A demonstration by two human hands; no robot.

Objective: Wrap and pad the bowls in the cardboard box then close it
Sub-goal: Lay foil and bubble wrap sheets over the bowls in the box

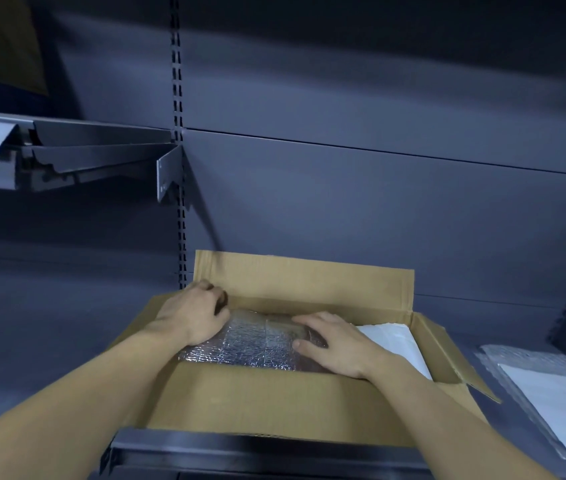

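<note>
The bubble-wrapped bundle [250, 344] sits in the left half of the cardboard box [257, 400]. Our left hand [193, 315] curls over its far corner; our right hand [330, 341] lies flat and spread on top. We should press evenly, seating it low against the white sheet [396, 341] beside it.

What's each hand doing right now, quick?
Left hand: curled round the far left corner of the bubble-wrapped bundle, gripping it.
Right hand: open, fingers flat on the bundle's right side.
</note>
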